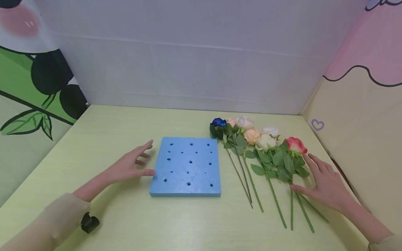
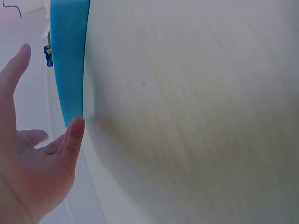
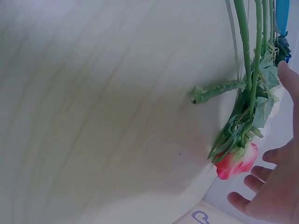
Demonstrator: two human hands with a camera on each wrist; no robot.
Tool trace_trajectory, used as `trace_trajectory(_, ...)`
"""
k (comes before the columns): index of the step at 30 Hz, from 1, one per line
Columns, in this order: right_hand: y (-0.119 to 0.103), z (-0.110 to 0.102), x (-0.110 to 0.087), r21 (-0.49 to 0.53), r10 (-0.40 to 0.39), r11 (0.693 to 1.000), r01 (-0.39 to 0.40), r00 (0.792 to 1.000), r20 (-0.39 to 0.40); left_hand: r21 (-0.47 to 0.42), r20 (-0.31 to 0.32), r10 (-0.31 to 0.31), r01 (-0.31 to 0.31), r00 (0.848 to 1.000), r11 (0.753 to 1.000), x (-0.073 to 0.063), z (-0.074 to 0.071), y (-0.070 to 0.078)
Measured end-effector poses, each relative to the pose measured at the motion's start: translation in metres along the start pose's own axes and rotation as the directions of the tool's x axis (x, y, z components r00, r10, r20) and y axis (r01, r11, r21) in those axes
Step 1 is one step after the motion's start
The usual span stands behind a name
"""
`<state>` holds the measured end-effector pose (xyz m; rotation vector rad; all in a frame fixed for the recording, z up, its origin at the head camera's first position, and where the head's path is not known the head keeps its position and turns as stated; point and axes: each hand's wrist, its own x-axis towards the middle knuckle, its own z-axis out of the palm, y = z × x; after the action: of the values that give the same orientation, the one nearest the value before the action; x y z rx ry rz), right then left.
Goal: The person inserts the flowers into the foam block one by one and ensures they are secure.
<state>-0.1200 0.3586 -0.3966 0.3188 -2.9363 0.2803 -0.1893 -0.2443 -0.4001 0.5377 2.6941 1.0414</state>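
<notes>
A blue foam board (image 1: 194,167) dotted with several holes lies flat on the table. Beside its left edge is my left hand (image 1: 130,164), fingers spread and nothing held, the thumb tip right at the edge. In the left wrist view, the foam board (image 2: 71,60) shows its side face near the fingertips. To the right lie artificial roses on green stems. My right hand (image 1: 328,181) hovers with spread fingers beside the red-and-white rose (image 1: 296,145), its thumb close to the stems. The right wrist view shows that rose (image 3: 236,163) just beyond the fingers, with none gripped.
Left of the red rose are a cream rose (image 1: 266,142), a peach rose (image 1: 252,135), pale roses and a dark blue rose (image 1: 218,122). Their stems point toward the front of the pale table (image 1: 150,223). A white wall stands behind; painted panels flank both sides.
</notes>
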Motion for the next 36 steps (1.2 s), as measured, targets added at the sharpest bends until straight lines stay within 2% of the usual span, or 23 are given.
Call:
trace_trajectory(6, -0.001, 0.002, 0.001, 0.063, 0.031, 0.997, -0.034, 0.999, 0.041, -0.069, 0.032, -0.060, 0.062, 0.998, 0.996, -0.002, 0.003, 0.003)
trace_trajectory(18, -0.002, 0.014, -0.002, 0.159, 0.068, 0.984, -0.084, 0.992, 0.103, -0.143, 0.093, -0.075, 0.088, 0.993, 0.986, -0.006, 0.010, 0.001)
trace_trajectory(25, -0.002, 0.014, -0.001, 0.190, 0.063, 0.978, -0.084, 0.992, 0.112, -0.220, 0.137, -0.060, 0.089, 0.989, 0.972, -0.003, 0.011, -0.001)
trace_trajectory(32, -0.005, 0.017, 0.004, 0.221, 0.022, 0.974, -0.050, 0.992, 0.127, -0.272, 0.172, -0.044, 0.090, 0.984, 0.958, -0.003, 0.012, -0.002)
trace_trajectory(36, -0.009, 0.017, 0.006, 0.243, 0.043, 0.966, -0.084, 0.984, 0.171, -0.285, 0.179, -0.031, 0.082, 0.983, 0.955, -0.004, 0.013, -0.003)
